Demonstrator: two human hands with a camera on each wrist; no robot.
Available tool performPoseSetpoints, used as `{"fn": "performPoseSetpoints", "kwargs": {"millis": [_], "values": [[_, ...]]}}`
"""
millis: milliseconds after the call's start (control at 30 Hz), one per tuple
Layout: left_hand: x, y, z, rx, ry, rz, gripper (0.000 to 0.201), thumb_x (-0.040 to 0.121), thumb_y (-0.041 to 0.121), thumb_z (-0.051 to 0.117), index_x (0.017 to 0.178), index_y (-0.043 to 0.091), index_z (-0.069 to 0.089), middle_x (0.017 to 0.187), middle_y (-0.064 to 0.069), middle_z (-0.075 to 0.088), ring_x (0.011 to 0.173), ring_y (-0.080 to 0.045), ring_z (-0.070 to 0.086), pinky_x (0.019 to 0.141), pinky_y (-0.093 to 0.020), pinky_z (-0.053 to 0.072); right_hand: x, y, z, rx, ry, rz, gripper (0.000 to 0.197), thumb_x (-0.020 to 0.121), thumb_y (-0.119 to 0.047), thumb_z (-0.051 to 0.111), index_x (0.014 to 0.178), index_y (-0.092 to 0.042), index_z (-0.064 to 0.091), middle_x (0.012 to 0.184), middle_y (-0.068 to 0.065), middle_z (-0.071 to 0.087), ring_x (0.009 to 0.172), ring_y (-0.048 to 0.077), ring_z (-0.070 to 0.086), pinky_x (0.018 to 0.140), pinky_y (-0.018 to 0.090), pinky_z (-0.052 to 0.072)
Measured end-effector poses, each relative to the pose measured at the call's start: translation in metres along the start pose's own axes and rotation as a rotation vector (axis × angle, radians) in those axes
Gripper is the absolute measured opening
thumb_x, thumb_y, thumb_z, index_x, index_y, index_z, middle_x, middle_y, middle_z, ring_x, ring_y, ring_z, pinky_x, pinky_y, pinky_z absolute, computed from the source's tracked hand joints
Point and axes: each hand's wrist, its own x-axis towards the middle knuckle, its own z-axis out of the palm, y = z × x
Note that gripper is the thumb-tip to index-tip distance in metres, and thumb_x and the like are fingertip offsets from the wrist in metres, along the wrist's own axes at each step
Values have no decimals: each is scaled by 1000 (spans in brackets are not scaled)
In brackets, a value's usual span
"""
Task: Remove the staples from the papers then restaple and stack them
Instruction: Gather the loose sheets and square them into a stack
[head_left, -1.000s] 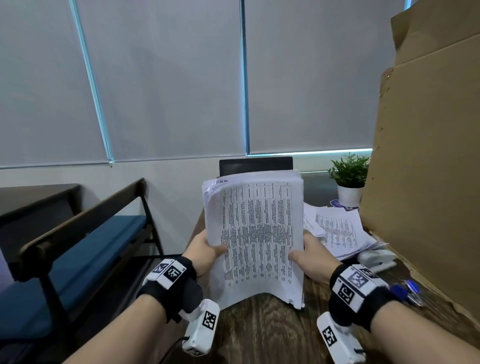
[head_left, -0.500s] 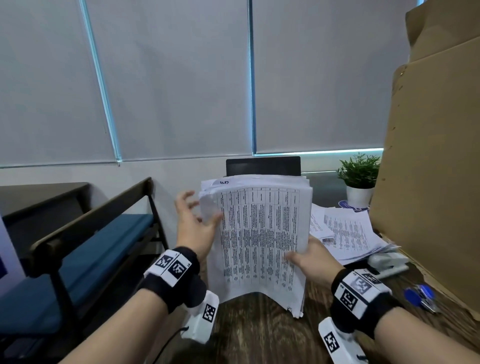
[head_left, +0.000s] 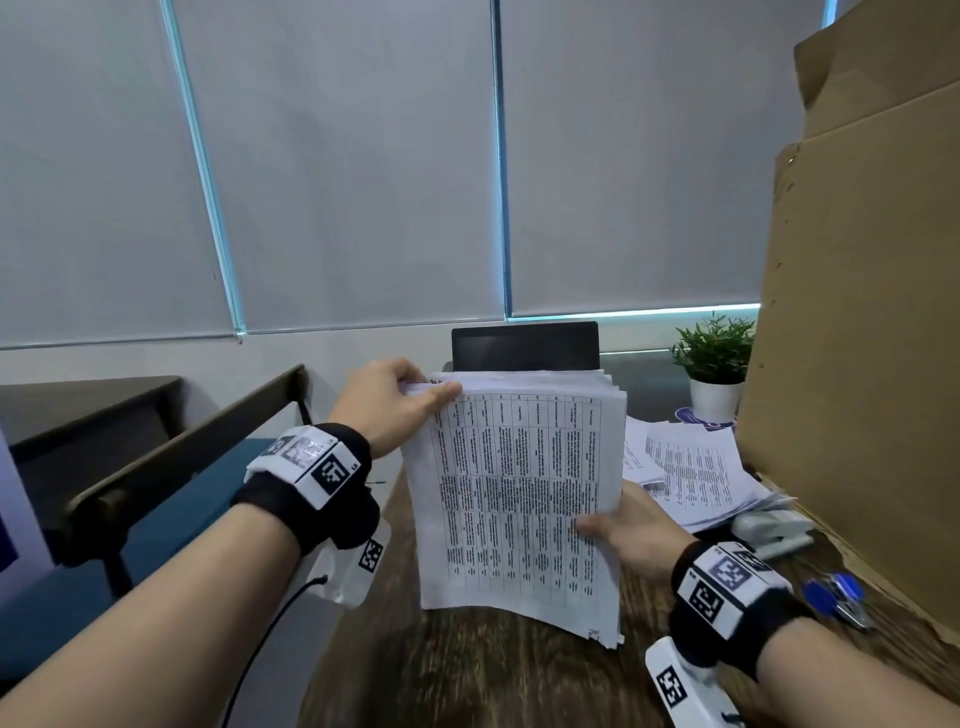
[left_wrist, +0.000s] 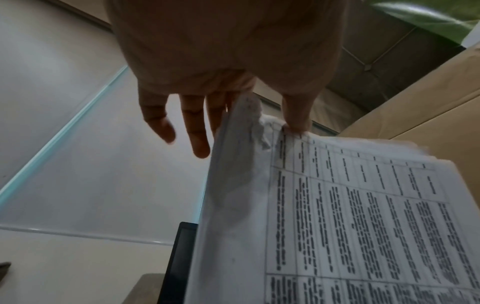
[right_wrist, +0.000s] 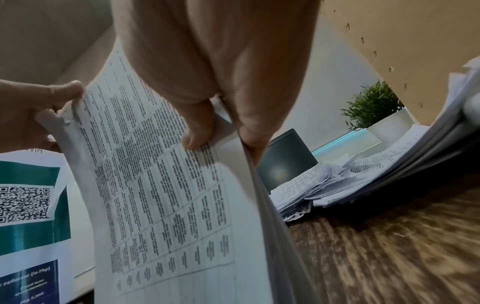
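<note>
My left hand (head_left: 387, 400) pinches top-left corner of the paper stack (head_left: 519, 493), thumb front, fingers (left_wrist: 197, 131) behind. My right hand (head_left: 631, 527) clamps its right edge; stack upright over bench (head_left: 467, 675) near edge.

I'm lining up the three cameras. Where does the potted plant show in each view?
Head: the potted plant is at right, beside the cardboard box.
Left wrist: not in it.
Right wrist: the plant is at upper right.
Shared landmark: the black screen behind the held papers.
</note>
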Motion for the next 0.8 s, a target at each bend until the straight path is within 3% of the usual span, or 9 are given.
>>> {"fn": "performPoseSetpoints", "kwargs": {"millis": [133,200,267,333,400,533,600,700,800], "values": [[5,-18,-7,167,-125,-68,81,67,87,51,99,14,69,97,-4,69,94,-23,64,82,-34,50,0,4,-3,4,18,28,26,92,-4,61,118,-10,61,111,4,68,104,18,64,95,35,52],[3,-27,-7,17,-184,-80,89,57,91,50,105,18,67,105,1,69,97,-18,64,86,-35,52,0,7,-3,12,33,44,29,91,-4,62,121,-7,60,112,4,68,105,19,64,99,39,49],[-4,-28,-3,-221,-231,-91,77,69,69,70,125,18,56,118,5,64,108,-14,63,93,-31,50,1,8,-4,21,44,50,31,91,-4,63,122,-7,60,111,4,69,103,18,64,100,41,49],[-12,-29,5,-480,-279,-104,50,81,31,76,124,17,55,116,6,67,108,-13,65,95,-28,51,2,9,-3,38,39,54,33,90,-4,64,122,-7,59,111,3,68,103,17,64,100,39,49],[-19,-28,15,-637,-291,-53,41,81,12,71,120,12,59,110,-2,72,103,-16,68,95,-35,54,1,8,0,56,38,46,35,89,-4,65,123,-8,59,112,2,68,104,18,64,100,38,49],[-26,-26,43,-846,-74,-165,35,87,-1,64,121,3,55,109,-13,70,95,-21,68,86,-32,57,4,9,9,108,75,7,43,86,-12,71,125,-16,54,113,0,68,104,17,66,98,39,51],[-28,-33,59,-833,-126,-250,36,88,2,66,121,2,53,112,-15,68,101,-25,68,89,-38,56,6,13,11,97,53,23,43,88,-9,69,127,-13,51,113,2,66,102,17,65,93,32,53],[-38,-50,80,-563,-332,-333,33,88,0,64,120,-3,58,112,-15,69,102,-27,68,91,-43,55,9,24,12,-56,-37,117,37,91,-13,65,126,-11,52,114,2,65,101,18,64,84,22,52],[-46,-64,90,-388,-362,-411,20,89,-1,63,109,-2,65,107,-14,70,82,-19,66,75,-30,56,16,26,13,-76,44,153,29,88,-12,69,116,-11,60,110,6,69,99,22,67,89,34,55]]}}
